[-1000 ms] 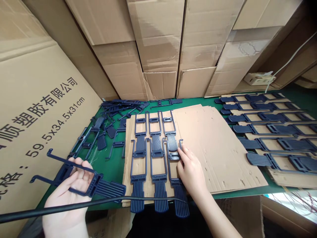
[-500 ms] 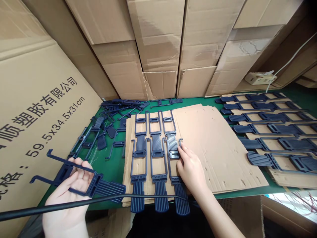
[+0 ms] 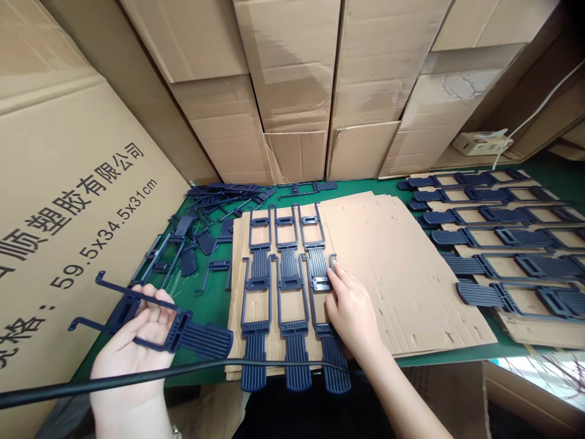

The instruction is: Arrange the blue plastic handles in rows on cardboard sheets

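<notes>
In my left hand [image 3: 137, 341] is a dark blue plastic frame part [image 3: 205, 340], gripped at its open middle by thumb and fingers. Its two hooked arms point left and its ribbed paddle points right. My right hand [image 3: 354, 308] has its fingers closed at the right side arm of another such part [image 3: 337, 366], the rightmost of the near row. That part lies on a cardboard sheet [image 3: 379, 262]. My right thumb is hidden. Beside it lie two like parts [image 3: 295, 360], their paddles over the front edge, and a second row [image 3: 286, 235] lies behind.
A loose heap of blue parts [image 3: 219, 201] lies on the green table [image 3: 210, 244] at back left. More parts [image 3: 484, 268] lie in rows on cardboard at right. A black cable [image 3: 137, 379] crosses in front. Cardboard boxes [image 3: 292, 61] stand behind, and a printed carton [image 3: 91, 183] at left.
My left hand has shifted slightly to the right with the frame part in it. My right hand stays at the rightmost near part, its fingers barely moved.
</notes>
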